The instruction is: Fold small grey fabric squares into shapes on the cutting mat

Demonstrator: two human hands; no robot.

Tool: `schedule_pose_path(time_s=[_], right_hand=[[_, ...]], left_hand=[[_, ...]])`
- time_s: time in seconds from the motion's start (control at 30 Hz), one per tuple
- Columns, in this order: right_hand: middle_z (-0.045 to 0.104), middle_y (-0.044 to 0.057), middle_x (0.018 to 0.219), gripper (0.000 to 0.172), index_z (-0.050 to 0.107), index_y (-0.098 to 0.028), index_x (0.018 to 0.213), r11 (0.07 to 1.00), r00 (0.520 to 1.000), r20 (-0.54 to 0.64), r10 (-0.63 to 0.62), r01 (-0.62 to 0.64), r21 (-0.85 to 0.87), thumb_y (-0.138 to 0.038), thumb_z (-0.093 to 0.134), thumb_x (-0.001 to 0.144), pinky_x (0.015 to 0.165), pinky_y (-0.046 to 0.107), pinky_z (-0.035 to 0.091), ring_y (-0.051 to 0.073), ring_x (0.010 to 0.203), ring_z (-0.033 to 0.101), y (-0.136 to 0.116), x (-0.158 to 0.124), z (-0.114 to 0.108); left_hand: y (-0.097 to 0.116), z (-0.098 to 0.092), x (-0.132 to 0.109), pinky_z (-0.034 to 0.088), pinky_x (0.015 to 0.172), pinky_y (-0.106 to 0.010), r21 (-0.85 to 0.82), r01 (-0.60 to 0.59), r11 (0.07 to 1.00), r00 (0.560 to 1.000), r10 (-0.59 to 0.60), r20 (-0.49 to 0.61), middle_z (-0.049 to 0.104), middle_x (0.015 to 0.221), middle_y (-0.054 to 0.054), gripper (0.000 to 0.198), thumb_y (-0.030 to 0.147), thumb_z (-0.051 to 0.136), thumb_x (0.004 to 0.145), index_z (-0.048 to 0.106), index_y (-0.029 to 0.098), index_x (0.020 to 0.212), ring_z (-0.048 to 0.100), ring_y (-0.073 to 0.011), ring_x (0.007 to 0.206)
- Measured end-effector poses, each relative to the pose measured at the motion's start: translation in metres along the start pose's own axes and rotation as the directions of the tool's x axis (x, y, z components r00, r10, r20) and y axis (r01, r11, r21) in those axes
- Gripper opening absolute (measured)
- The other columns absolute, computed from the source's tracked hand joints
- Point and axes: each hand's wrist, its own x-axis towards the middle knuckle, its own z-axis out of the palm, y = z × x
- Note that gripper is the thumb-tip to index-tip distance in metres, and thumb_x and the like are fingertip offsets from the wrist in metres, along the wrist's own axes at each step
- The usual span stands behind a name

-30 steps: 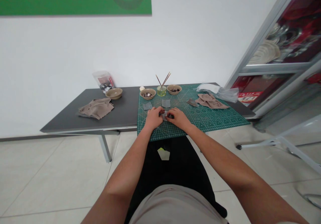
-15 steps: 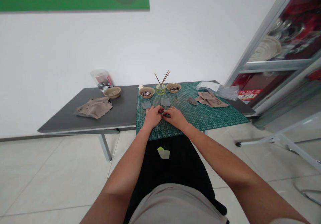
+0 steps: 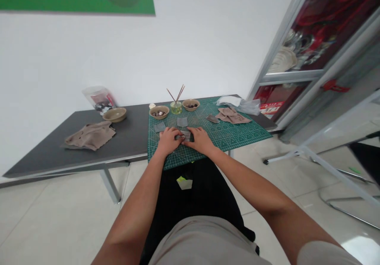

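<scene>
The left hand (image 3: 170,139) and the right hand (image 3: 202,139) face each other at the near part of a green cutting mat (image 3: 237,136), which lies over the right portion of the dark counter (image 3: 130,138). A small grey patch (image 3: 186,135) is located on the mat between the hands, within reach of the fingertips of both. The left hand is curled, its fingers narrow at the left side of the patch; whether it grips a small object there cannot be told at this size. The right hand has thumb and forefinger set apart, with a visible gap between them, beside the right part of the patch; a firm hold cannot be confirmed. Two grey squares (image 3: 182,122) lie flat just beyond the hands. Behind these stand a bowl of small pieces (image 3: 159,118), a glass jar (image 3: 176,107) with thin sticks (image 3: 180,93) leaning outward, and a second bowl (image 3: 190,109) holding dark pieces. On the right of the mat, a grey-brown scrap (image 3: 212,118) lies beside a crumpled brown cloth (image 3: 233,116), with a clear plastic bag (image 3: 249,106) behind. At the counter's left, another brown cloth (image 3: 90,135) lies in front of a third bowl (image 3: 114,114) and a transparent pouch (image 3: 100,99).
</scene>
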Motion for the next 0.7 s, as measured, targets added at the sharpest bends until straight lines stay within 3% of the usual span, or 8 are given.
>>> schedule_pose_path(time_s=[0.13,0.23,0.33,0.43,0.53,0.6,0.7], right_hand=[[0.063,0.013,0.121,0.063,0.055,-0.016,0.126,0.990,0.995,0.034,0.096,-0.099,0.100,-0.040,0.077,0.072,0.096,0.046,0.039,0.030,0.114,0.053,-0.006,0.005,-0.001],[0.066,0.008,0.112,0.052,0.058,-0.018,0.116,0.943,0.987,0.038,0.157,-0.161,0.293,-0.025,0.077,0.069,0.088,0.037,0.044,0.023,0.100,0.060,-0.007,0.010,-0.002],[0.067,0.002,0.089,0.037,0.061,-0.019,0.108,0.890,0.973,0.037,0.227,-0.223,0.397,-0.018,0.070,0.072,0.075,0.031,0.046,0.018,0.079,0.060,0.002,0.017,-0.010],[0.064,0.003,0.084,0.016,0.064,-0.018,0.093,0.942,0.973,-0.131,0.188,-0.141,0.304,-0.017,0.061,0.077,0.077,0.032,0.044,0.019,0.081,0.059,0.022,0.031,-0.028],[0.066,0.007,0.096,0.016,0.063,-0.018,0.091,0.989,0.961,-0.273,0.038,0.004,0.151,-0.013,0.050,0.082,0.089,0.034,0.041,0.022,0.095,0.057,0.048,0.054,-0.046],[0.067,0.007,0.100,0.021,0.063,-0.018,0.093,0.999,0.968,-0.249,-0.020,0.032,0.042,-0.010,0.048,0.083,0.094,0.036,0.038,0.023,0.100,0.056,0.061,0.068,-0.050],[0.068,0.010,0.100,0.026,0.063,-0.018,0.099,0.996,0.994,-0.104,-0.029,0.021,-0.084,-0.008,0.044,0.083,0.088,0.034,0.041,0.024,0.095,0.058,0.071,0.079,-0.043]], left_hand=[[-0.004,0.001,0.001,0.036,0.092,-0.048,-0.075,0.001,0.997,0.998,-0.006,-0.070,0.068,0.103,-0.007,0.019,0.040,0.063,0.081,0.071,0.025,0.088,0.050,-0.0302,0.105],[-0.010,0.000,0.002,0.040,0.089,-0.042,-0.248,0.064,0.967,0.979,-0.109,-0.174,0.068,0.092,-0.005,0.016,0.036,0.065,0.077,0.069,0.022,0.086,0.054,-0.0261,0.097],[-0.017,0.000,0.003,0.045,0.081,-0.035,-0.476,0.130,0.870,0.937,-0.265,-0.228,0.066,0.084,-0.003,0.019,0.037,0.066,0.075,0.067,0.020,0.085,0.058,-0.0198,0.081],[-0.021,0.001,0.003,0.047,0.076,-0.031,-0.635,0.141,0.760,0.888,-0.381,-0.258,0.066,0.081,-0.002,0.024,0.037,0.068,0.072,0.065,0.018,0.087,0.058,-0.0164,0.073],[-0.021,0.002,0.004,0.047,0.074,-0.030,-0.643,0.133,0.754,0.884,-0.384,-0.268,0.066,0.082,-0.002,0.025,0.035,0.067,0.073,0.067,0.018,0.092,0.058,-0.0156,0.073],[-0.020,0.002,0.003,0.047,0.074,-0.030,-0.594,0.147,0.791,0.890,-0.368,-0.269,0.066,0.082,-0.002,0.024,0.034,0.064,0.075,0.069,0.019,0.094,0.057,-0.0154,0.072],[-0.019,0.001,0.003,0.046,0.072,-0.030,-0.547,0.166,0.821,0.896,-0.357,-0.265,0.065,0.082,-0.002,0.024,0.034,0.062,0.078,0.070,0.019,0.095,0.055,-0.0152,0.070]])
